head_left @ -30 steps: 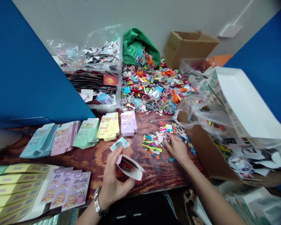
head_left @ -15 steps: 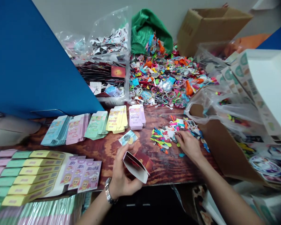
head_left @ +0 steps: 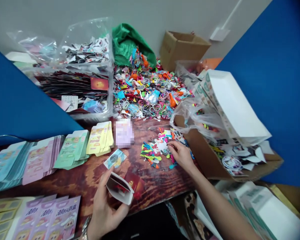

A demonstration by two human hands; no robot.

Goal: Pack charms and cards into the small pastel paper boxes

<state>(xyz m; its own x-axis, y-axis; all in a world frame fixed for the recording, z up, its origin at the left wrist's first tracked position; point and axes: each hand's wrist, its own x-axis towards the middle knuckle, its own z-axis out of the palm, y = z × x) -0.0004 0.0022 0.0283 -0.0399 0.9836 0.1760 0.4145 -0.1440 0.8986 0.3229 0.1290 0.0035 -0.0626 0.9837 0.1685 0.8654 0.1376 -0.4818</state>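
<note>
My left hand (head_left: 107, 208) is closed around a small paper box (head_left: 126, 198), its top open and tilted towards me. Something small and red shows inside it. Just behind the box a red card (head_left: 137, 183) lies on the table. My right hand (head_left: 182, 155) rests at the near right side of a small heap of colourful plastic trinkets (head_left: 153, 151). Its thumb and forefinger are pinched together at the heap; whatever is between them is too small to make out. A blue-and-yellow picture card (head_left: 115, 158) lies beyond my left hand.
Stacks of flat boxes in blue (head_left: 7, 163), pink (head_left: 40, 156), green (head_left: 72, 148), yellow (head_left: 100, 136) and purple (head_left: 124, 133) line the table. Behind are a clear bin of cards (head_left: 111, 96) and a large trinket mound (head_left: 150, 90). An open carton (head_left: 202, 156) borders the right side.
The view has swung to the right, so everything sits further left. The box in my left hand has tipped, showing more of its inside. My right hand stays at the small heap.
</note>
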